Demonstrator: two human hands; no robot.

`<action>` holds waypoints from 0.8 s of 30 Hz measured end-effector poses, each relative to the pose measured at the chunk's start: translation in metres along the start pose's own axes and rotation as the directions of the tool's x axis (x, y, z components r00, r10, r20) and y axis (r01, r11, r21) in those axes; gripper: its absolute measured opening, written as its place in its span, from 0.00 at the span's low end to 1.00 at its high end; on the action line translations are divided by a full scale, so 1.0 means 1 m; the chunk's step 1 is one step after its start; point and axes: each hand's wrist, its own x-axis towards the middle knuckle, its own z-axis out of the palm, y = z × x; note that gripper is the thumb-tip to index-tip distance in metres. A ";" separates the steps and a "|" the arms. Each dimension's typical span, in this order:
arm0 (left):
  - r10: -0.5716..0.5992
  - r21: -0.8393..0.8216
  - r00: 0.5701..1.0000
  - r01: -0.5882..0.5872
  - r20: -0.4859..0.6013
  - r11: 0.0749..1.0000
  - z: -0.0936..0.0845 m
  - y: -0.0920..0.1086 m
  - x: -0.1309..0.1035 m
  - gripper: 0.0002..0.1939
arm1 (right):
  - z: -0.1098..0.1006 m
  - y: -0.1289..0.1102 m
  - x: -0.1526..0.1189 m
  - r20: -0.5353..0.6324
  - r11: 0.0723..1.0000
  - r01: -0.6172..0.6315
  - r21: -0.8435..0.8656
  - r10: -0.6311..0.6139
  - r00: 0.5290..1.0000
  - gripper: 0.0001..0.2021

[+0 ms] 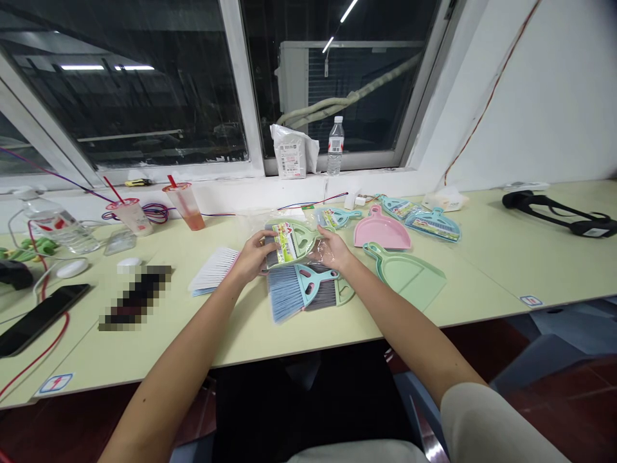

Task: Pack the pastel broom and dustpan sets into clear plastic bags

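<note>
Both hands hold a green brush-and-dustpan set [301, 239] in clear wrapping above the table. My left hand [258, 254] grips its bristle end, fingers over the label. At the handle end, my right hand [331, 249] has its thumb on top and its fingers beneath the plastic. Directly below lie a blue brush [289, 292] and a grey-bristled green brush [330, 292]. A white-bristled brush [214, 269] rests to the left. Right of my hands are a pink dustpan [380, 230] and green dustpans [409, 276]. Wrapped blue sets [434, 225] lie behind them.
Two drink cups [186, 206] with red straws, a large bottle [62, 222], cables and a phone [41, 315] are on the left. A water bottle [335, 148] and white package [292, 154] stand on the sill. Black headgear [559, 212] lies far right.
</note>
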 end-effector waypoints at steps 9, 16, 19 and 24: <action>0.008 -0.234 0.994 -0.033 -0.110 0.972 -0.006 0.000 0.009 0.31 | -0.001 -0.004 -0.001 0.019 1.000 0.023 -0.014 -0.022 1.000 0.17; 0.064 -0.215 0.981 -0.103 -0.182 0.971 -0.013 -0.001 0.015 0.32 | -0.005 -0.014 -0.001 -0.014 0.985 0.128 -0.119 -0.131 0.991 0.15; 0.077 -0.220 0.981 -0.117 -0.179 0.969 -0.016 0.000 0.017 0.32 | -0.009 -0.019 0.000 -0.040 0.983 0.148 -0.110 -0.153 0.987 0.10; 0.057 -0.271 0.982 -0.106 -0.182 0.957 -0.022 0.003 0.019 0.28 | -0.009 -0.022 -0.001 -0.084 0.982 0.171 -0.082 -0.178 0.980 0.07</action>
